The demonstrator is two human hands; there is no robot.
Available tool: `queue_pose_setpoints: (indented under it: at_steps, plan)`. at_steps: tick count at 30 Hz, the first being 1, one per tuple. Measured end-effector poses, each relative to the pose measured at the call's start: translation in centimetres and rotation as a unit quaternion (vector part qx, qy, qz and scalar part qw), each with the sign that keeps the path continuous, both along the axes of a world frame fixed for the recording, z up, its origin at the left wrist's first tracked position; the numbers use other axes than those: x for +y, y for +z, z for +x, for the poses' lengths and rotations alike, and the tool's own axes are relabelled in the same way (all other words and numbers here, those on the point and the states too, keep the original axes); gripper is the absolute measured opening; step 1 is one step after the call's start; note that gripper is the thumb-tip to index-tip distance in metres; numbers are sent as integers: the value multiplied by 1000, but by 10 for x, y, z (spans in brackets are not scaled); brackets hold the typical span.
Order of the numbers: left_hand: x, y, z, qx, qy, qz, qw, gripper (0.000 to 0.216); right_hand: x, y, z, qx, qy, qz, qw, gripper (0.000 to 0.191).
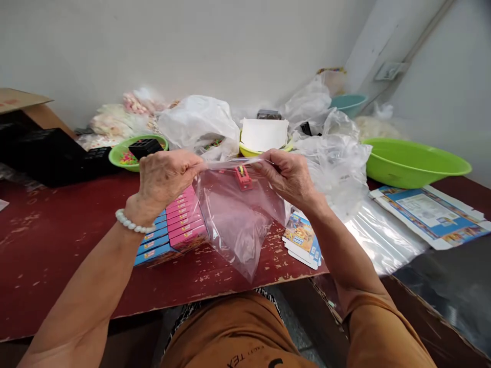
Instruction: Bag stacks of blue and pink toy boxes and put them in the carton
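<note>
My left hand (164, 176) and my right hand (287, 174) each pinch one side of the top edge of a clear plastic bag (238, 220), held above the red table (57, 240). A small red toy piece (243, 178) shows through the bag near its mouth. Behind the bag, under my left hand, lies a row of pink and blue boxes (174, 225). A stack of flat printed cartons (303, 240) lies below my right wrist.
A green bowl (414, 163) sits at the right, a printed carton sheet (429, 214) in front of it. A small green bowl (134, 151), a yellow bowl (264, 140), black trays (49, 153) and loose plastic bags (199, 122) crowd the back.
</note>
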State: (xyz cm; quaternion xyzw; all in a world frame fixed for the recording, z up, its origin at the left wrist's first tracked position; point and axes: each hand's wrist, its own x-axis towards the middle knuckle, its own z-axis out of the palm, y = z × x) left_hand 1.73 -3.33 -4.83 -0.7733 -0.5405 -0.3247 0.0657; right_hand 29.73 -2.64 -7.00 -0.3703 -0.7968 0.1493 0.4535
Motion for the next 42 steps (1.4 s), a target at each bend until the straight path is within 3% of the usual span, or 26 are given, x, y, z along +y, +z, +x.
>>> queue_pose_setpoints:
  at_steps: [4, 7, 10, 14, 16, 19, 21, 23, 25, 28, 31, 34, 35, 39, 41, 42]
  plan:
    - [5, 26, 3, 98, 90, 79, 988, 22, 6, 18, -3, -76, -62, 35, 995, 29]
    - [9, 42, 14, 22, 43, 139, 989, 23, 6, 35, -9, -177, -130, 28, 975, 20]
    - [17, 47, 23, -107, 11, 176, 978, 24, 8, 44, -12, -240, -157, 19, 958, 17]
    - [33, 37, 21, -284, -17, 178, 942, 21, 14, 42, -6, -232, -131, 35, 963, 22]
    - [37, 30, 14, -365, -50, 127, 921, 14, 18, 38, -3, -187, -76, 27, 979, 27]
    - [31, 25, 2, -422, -108, 11, 900, 2, 23, 33, -3, -77, 48, -53, 994, 36]
    - [19, 25, -5, -373, -142, -39, 916, 12, 27, 29, -6, -2, 80, -99, 992, 37]
    - [8, 25, -8, -267, -122, -29, 956, 22, 31, 24, -8, 35, 73, -102, 991, 35]
    - [1, 24, -9, -157, -38, 27, 986, 23, 34, 19, -10, 21, 72, -98, 992, 33]
    - [4, 20, -9, -73, 79, 102, 989, 18, 35, 16, -14, -60, 59, -99, 991, 22]
    - [14, 18, -10, -69, 124, 126, 982, 22, 33, 18, -19, -200, -21, -52, 978, 13]
    - [18, 19, -14, -74, 127, 140, 979, 27, 33, 19, -25, -291, -72, -18, 954, 11]
    - [18, 20, -15, -74, 118, 140, 980, 31, 33, 18, -27, -288, -77, -11, 954, 15]
    - [15, 23, -25, -94, 88, 148, 981, 40, 33, 10, -25, -172, -41, 9, 984, 63]
    - [14, 25, -32, -119, 71, 142, 980, 42, 30, 8, -20, -86, 41, -2, 995, 68]
    - [14, 25, -35, -132, 59, 127, 981, 43, 28, 8, -17, -45, 90, -11, 995, 62]
